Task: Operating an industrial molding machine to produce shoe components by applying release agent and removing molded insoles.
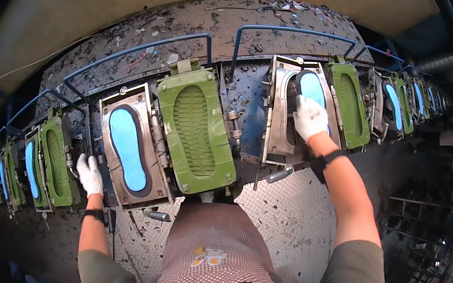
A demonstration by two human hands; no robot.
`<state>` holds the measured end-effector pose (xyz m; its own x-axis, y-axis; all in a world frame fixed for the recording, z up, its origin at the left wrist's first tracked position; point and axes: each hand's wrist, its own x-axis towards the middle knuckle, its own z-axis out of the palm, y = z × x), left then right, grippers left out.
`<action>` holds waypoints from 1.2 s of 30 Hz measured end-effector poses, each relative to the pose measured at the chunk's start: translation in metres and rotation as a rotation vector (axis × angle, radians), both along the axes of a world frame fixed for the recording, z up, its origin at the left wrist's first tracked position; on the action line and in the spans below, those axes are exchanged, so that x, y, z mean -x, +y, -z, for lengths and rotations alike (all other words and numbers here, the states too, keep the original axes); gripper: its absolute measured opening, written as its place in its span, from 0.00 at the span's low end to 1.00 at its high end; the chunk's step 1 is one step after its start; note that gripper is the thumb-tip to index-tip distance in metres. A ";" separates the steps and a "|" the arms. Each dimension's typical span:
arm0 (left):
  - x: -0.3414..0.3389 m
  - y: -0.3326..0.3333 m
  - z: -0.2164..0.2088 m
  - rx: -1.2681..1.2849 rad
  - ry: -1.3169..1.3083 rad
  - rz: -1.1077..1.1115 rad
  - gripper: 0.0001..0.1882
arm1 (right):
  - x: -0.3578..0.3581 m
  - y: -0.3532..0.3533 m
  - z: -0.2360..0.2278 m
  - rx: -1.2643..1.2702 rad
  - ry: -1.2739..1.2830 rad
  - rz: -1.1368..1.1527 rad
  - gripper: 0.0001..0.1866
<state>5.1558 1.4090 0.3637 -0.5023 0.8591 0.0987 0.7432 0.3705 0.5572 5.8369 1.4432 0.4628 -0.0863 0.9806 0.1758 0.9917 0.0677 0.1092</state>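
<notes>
My right hand, in a white glove, has its fingers bent around the edge of a shoe sole with a light blue top and a dark rim. This sole lies askew over the cavity of a steel mould, part of which shows dark beside it. My left hand, also gloved, is open and hovers beside the left edge of a nearer steel mould. In that mould a second blue-topped sole sits flat. Between the two steel moulds lies a green mould half with a ridged tread cavity.
Another green mould half stands right of my right hand. More moulds with blue soles curve away on both sides. Blue rails run behind them, before a ledge strewn with dark scraps. Handles stick out toward me.
</notes>
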 end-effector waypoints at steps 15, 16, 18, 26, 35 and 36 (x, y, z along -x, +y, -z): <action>-0.503 -0.068 -0.065 0.297 -0.637 0.495 0.43 | -0.044 0.047 0.022 0.157 0.379 0.029 0.17; -0.505 -0.069 -0.068 0.329 -0.646 0.465 0.44 | -0.045 0.048 0.022 0.158 0.392 0.029 0.17; -0.526 -0.076 -0.073 0.329 -0.571 0.474 0.45 | -0.050 0.048 0.021 0.172 0.428 0.048 0.17; -0.585 -0.067 -0.057 0.569 -0.906 0.490 0.49 | -0.059 0.038 -0.093 -0.002 0.717 -0.234 0.14; -0.632 -0.065 -0.040 0.050 -0.305 0.545 0.67 | -0.100 -0.018 0.038 0.083 0.648 -0.266 0.28; -0.638 -0.056 -0.037 -0.098 -0.297 0.563 0.62 | -0.111 -0.029 0.040 0.122 0.754 -0.248 0.28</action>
<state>5.7937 1.3534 0.4004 0.0050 0.9932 0.1164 0.6182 -0.0945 0.7803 5.9477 1.4137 0.4224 -0.2049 0.9645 0.1669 0.7496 0.2643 -0.6069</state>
